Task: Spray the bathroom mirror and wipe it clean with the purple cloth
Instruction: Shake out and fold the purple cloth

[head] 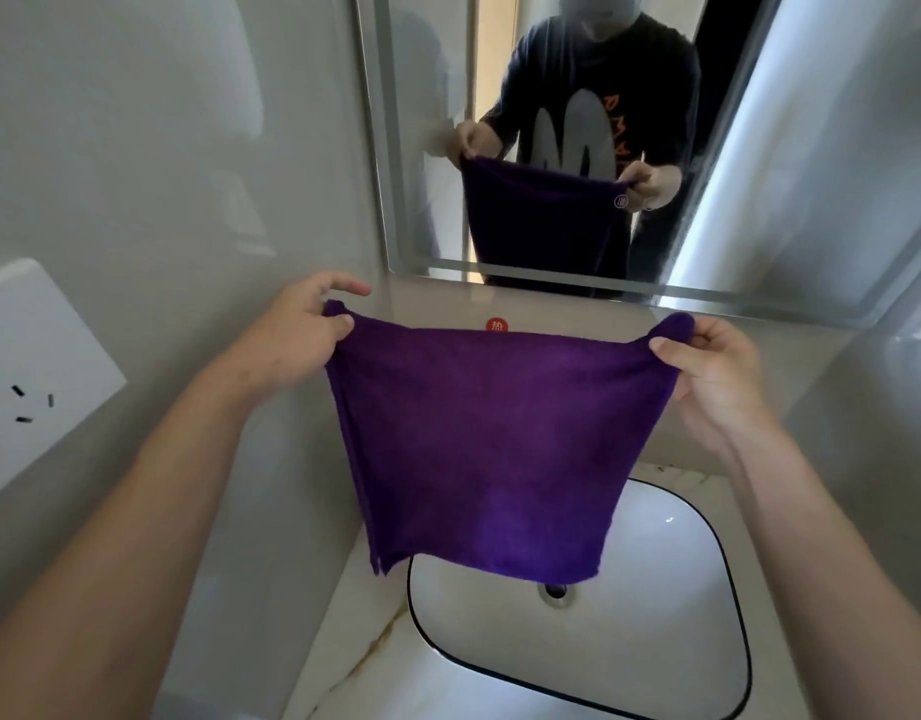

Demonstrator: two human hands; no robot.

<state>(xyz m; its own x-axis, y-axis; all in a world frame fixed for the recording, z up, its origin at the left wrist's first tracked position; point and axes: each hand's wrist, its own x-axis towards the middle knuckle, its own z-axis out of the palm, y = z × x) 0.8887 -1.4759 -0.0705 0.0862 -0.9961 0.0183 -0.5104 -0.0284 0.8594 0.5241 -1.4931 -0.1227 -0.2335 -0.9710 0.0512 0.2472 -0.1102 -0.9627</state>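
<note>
Purple and soft-looking, the square microfibre cloth hangs spread in the middle of the frame, above the near white oval sink set into the pale marble counter. Its top edge runs left to right across the picture, stretched nearly taut, and its lower edge dangles free just over the drain. The left hand pinches the upper left corner between thumb and fingers, with the index finger lifted clear. The right hand grasps the upper right corner in the same way. Both forearms reach in from the bottom corners, about equally far forward.

Beyond the cloth, a small red round sticker shows on the ledge below the glass. Farther back, in the upper centre and right, the frameless rectangular bathroom mirror reflects the person holding the cloth. The mirror lies straight ahead of and above both hands, so the cloth's flat face already fronts it; neither hand looks clearly nearer. No spray bottle is visible, so I cannot tell whether spraying is done. At lower left, a white wall socket sits apart.
</note>
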